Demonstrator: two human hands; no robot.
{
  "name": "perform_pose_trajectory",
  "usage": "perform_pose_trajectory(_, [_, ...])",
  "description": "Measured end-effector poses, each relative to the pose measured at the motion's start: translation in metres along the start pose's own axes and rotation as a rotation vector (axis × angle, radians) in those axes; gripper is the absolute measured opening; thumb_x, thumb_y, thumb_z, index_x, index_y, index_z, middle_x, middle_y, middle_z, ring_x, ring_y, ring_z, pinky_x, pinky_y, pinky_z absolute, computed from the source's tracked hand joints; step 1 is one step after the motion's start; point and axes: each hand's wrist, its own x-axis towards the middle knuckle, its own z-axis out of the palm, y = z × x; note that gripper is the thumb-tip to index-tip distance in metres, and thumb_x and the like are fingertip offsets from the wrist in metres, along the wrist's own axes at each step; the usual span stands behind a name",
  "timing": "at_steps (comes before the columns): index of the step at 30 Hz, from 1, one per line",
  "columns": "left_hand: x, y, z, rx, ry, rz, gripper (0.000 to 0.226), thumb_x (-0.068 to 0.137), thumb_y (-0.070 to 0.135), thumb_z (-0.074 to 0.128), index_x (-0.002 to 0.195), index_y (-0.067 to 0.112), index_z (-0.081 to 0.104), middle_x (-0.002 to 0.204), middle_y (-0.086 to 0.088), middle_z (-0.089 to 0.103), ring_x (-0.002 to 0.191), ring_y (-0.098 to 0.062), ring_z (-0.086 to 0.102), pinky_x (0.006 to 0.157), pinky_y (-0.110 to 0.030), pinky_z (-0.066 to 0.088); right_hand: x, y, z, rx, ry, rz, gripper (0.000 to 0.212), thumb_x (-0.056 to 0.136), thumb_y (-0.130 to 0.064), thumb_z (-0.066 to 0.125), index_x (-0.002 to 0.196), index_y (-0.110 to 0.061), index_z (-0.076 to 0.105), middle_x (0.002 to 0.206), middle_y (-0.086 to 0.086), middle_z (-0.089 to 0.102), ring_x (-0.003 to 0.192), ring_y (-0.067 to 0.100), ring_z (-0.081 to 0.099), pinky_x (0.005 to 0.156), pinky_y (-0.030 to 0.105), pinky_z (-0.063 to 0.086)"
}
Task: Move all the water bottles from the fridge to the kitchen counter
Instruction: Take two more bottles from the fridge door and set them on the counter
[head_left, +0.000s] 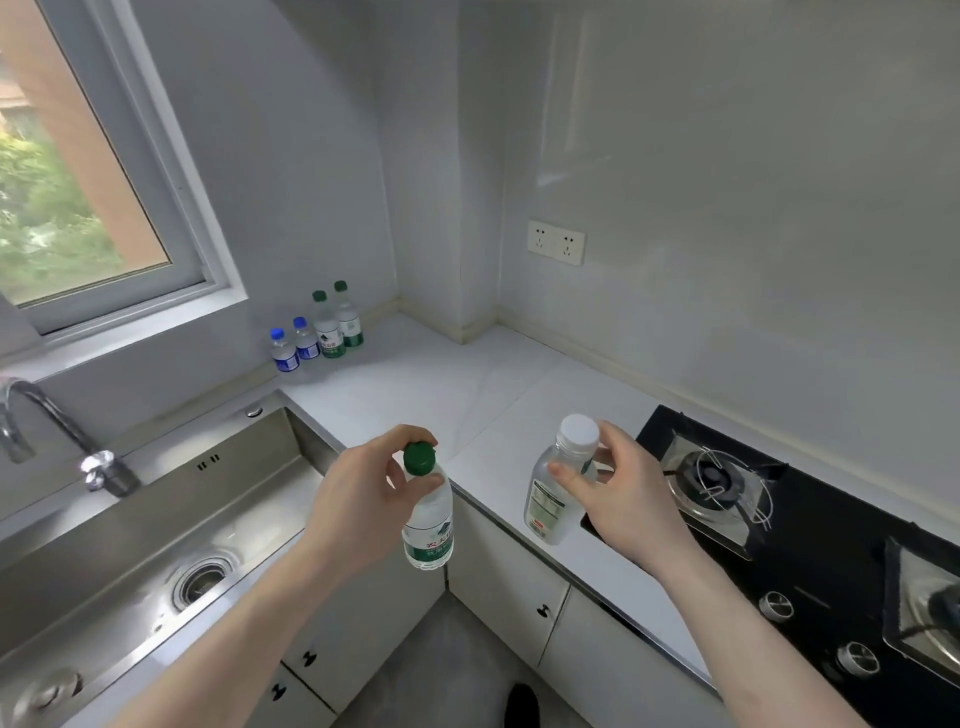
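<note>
pale walls meet in a corner above a white worktop (467, 384) that bends around it, with a window (78, 171) on the left wall and a double socket (556, 241) on the right one. four bottles stand upright in a tight row at the back of the worktop under the window sill: two small blue-capped bottles (295, 344) and two taller green-capped bottles (337, 325). a steel sink (171, 525) with a curved tap (52, 436) lies left of the corner, and a black gas hob (779, 525) sits at the right.

left hand (358, 512) pinches the neck of a green-capped bottle (428, 525) just under its cap, fingers curled round it; the bottle hangs upright in front of the worktop's edge, over the cabinet fronts. right hand (623, 493) grips a white-capped bottle (558, 486) at its shoulder, thumb and fingers wrapped round it; that bottle is over the worktop near the front edge, just beside the hob, and whether its base touches the surface cannot be told.
</note>
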Motion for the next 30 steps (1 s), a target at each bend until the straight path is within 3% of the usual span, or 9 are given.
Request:
perform_pose_trajectory(11, [0.113, -0.027, 0.014, 0.064, 0.056, -0.096, 0.028, 0.086, 0.034, 0.081, 0.105, 0.046, 0.063, 0.071, 0.013, 0.064, 0.063, -0.008, 0.062, 0.059, -0.034, 0.056, 0.147, 0.034, 0.030, 0.010, -0.127, -0.026, 0.024, 0.089, -0.032, 0.082, 0.106, -0.035, 0.065, 0.108, -0.020, 0.070, 0.110, 0.001, 0.062, 0.093, 0.026, 0.051])
perform_pose_trajectory(19, [0.182, -0.047, 0.026, 0.129, 0.090, -0.192, 0.029, 0.085, 0.035, 0.081, 0.104, 0.045, 0.061, 0.076, 0.012, 0.066, 0.070, -0.009, 0.063, 0.065, -0.039, 0.058, 0.242, 0.053, 0.050, -0.013, -0.203, -0.044, 0.026, 0.086, -0.030, 0.085, 0.103, -0.035, 0.066, 0.103, -0.029, 0.068, 0.106, -0.008, 0.060, 0.082, 0.015, 0.045])
perform_pose_trajectory(24, [0.212, -0.073, 0.025, 0.168, 0.085, -0.263, 0.029, 0.085, 0.035, 0.081, 0.107, 0.042, 0.063, 0.076, 0.012, 0.066, 0.076, -0.012, 0.064, 0.071, -0.036, 0.056, 0.286, 0.061, 0.083, -0.040, -0.263, -0.037, 0.027, 0.085, -0.029, 0.086, 0.100, -0.036, 0.065, 0.101, -0.024, 0.070, 0.105, -0.011, 0.058, 0.081, 0.012, 0.043])
perform_pose_trajectory(26, [0.223, -0.085, 0.025, 0.191, 0.067, -0.271, 0.031, 0.085, 0.035, 0.081, 0.108, 0.042, 0.063, 0.078, 0.011, 0.067, 0.078, -0.014, 0.063, 0.072, -0.037, 0.056, 0.300, 0.063, 0.096, -0.059, -0.270, -0.030, 0.028, 0.085, -0.031, 0.086, 0.101, -0.038, 0.065, 0.103, -0.022, 0.071, 0.106, -0.009, 0.057, 0.082, 0.014, 0.043])
perform_pose_trajectory(30, [0.251, -0.119, 0.022, 0.224, 0.021, -0.289, 0.030, 0.085, 0.038, 0.080, 0.108, 0.042, 0.060, 0.082, 0.011, 0.066, 0.079, -0.018, 0.060, 0.074, -0.037, 0.055, 0.325, 0.070, 0.128, -0.129, -0.262, -0.004, 0.031, 0.083, -0.037, 0.086, 0.107, -0.034, 0.067, 0.105, -0.018, 0.070, 0.106, 0.008, 0.060, 0.088, 0.032, 0.049])
